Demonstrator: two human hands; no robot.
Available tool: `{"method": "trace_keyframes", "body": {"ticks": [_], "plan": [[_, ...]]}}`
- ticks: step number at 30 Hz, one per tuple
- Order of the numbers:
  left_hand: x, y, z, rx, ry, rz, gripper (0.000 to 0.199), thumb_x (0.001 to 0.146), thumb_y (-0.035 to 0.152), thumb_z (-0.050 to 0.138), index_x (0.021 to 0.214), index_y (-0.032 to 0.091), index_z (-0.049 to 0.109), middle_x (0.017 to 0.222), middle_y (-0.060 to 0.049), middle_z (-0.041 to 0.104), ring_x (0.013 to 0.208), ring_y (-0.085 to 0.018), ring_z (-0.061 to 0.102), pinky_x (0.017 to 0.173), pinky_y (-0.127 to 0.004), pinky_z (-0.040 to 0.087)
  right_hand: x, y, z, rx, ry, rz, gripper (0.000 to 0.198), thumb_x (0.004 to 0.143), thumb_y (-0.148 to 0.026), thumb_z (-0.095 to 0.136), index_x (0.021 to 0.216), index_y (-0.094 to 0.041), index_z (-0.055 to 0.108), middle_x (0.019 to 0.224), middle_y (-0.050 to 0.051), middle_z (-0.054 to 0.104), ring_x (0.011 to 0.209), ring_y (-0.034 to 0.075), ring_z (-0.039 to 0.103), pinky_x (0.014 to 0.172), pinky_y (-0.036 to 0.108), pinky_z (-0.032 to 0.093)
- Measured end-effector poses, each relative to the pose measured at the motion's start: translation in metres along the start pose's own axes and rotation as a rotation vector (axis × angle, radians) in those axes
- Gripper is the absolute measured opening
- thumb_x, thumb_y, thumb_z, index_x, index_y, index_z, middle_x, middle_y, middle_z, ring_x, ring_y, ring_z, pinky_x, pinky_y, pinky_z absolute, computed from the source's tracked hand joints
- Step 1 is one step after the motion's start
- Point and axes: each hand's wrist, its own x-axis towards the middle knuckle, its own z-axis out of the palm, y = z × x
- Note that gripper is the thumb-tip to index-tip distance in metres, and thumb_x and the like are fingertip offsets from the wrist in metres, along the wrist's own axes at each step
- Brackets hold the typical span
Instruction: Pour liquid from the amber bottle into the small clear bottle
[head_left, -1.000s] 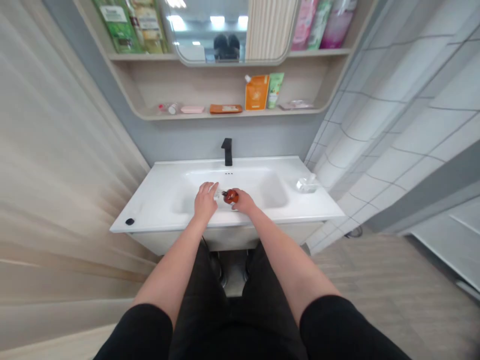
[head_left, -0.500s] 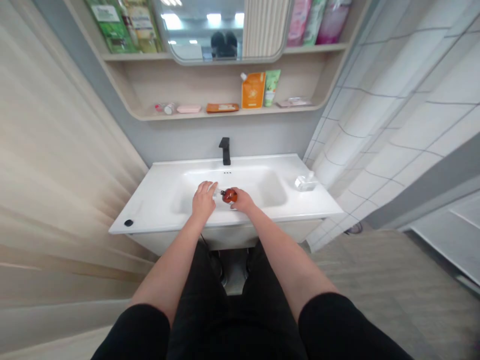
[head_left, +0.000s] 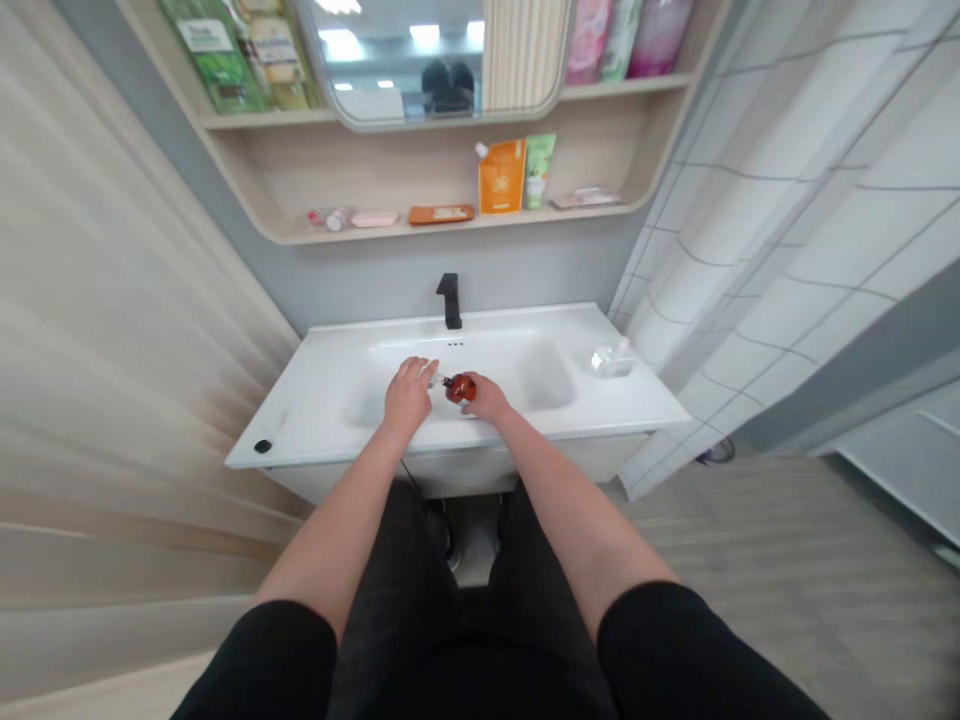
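Over the front of the white sink (head_left: 517, 372), my right hand (head_left: 489, 398) is wrapped round a small amber bottle (head_left: 460, 388). The bottle lies tilted, its dark neck towards the left. My left hand (head_left: 407, 392) has its fingers closed round a small clear container (head_left: 434, 379), mostly hidden behind the fingers. The bottle's neck meets or nearly meets the container's mouth; I cannot tell whether they touch. A black faucet (head_left: 450, 300) stands behind both hands.
On the right of the counter stands a clear pump bottle (head_left: 613, 359). A black round cap-like piece (head_left: 262, 446) lies at the front left. Above the sink, a shelf (head_left: 292, 238) holds an orange pouch (head_left: 502, 178), a green tube (head_left: 538, 170) and several small items below a mirror (head_left: 450, 60).
The view has shifted slightly. Both hands keep their holds close together over the sink, and the amber bottle is tilted much as before.
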Motion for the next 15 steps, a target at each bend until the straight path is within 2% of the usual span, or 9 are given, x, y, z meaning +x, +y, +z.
{"method": "trace_keyframes", "body": {"ticks": [8,15], "plan": [[0.012,0.004,-0.009,0.045,-0.023,0.024,0.075,0.086,-0.004,0.056,0.157,0.022,0.066,0.151,-0.014,0.066,0.151,-0.035,0.051,0.127,-0.050,0.049,0.001,0.001,0.000,0.041,0.020,-0.010,0.088,0.062,-0.016,0.096,0.144,-0.025,0.066,0.135,0.008,0.078,0.122,0.031,0.074,0.112,0.046,0.058],[0.022,0.010,-0.023,0.090,-0.060,0.067,0.075,0.087,-0.001,0.058,0.158,0.022,0.064,0.152,-0.016,0.066,0.151,-0.035,0.051,0.126,-0.051,0.050,0.000,0.002,-0.001,0.120,0.056,-0.024,0.087,0.061,-0.016,0.096,0.142,-0.026,0.066,0.133,0.006,0.078,0.120,0.031,0.074,0.112,0.047,0.057]]}}
